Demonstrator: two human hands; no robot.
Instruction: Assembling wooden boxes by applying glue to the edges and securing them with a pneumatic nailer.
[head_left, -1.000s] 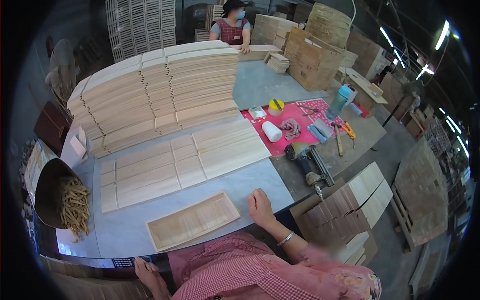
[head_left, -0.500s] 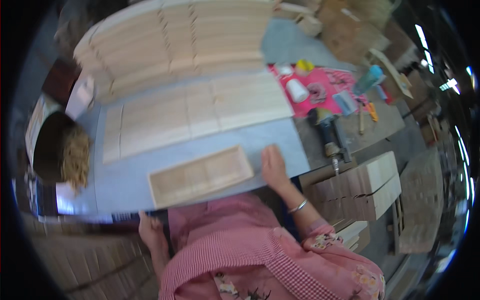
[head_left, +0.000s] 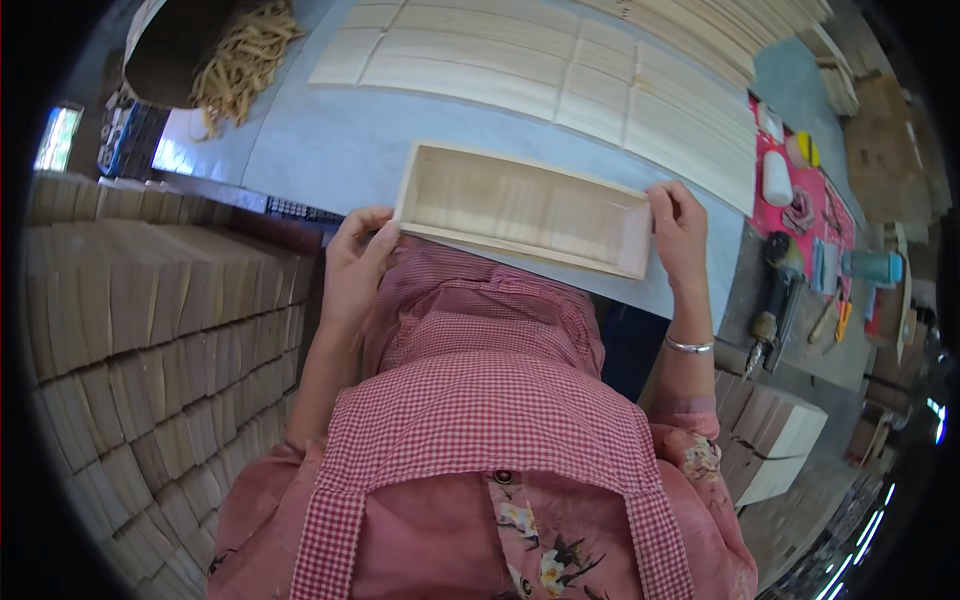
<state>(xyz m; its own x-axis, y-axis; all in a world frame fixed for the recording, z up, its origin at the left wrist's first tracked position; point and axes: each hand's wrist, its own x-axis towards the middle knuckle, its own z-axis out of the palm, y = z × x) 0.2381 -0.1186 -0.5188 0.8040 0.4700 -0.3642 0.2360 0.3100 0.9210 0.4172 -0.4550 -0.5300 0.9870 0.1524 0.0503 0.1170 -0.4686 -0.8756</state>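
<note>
Tray (head_left: 520,208) lies at the table (head_left: 330,150) edge, near the body. Left hand (head_left: 355,265) and right hand (head_left: 678,225) grip its two short ends; keep it level and both grips equal.

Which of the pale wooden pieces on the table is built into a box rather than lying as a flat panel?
The long shallow wooden tray at the table's near edge, held by the left hand and right hand. It has raised walls; the flat panels beyond lie loose.
</note>
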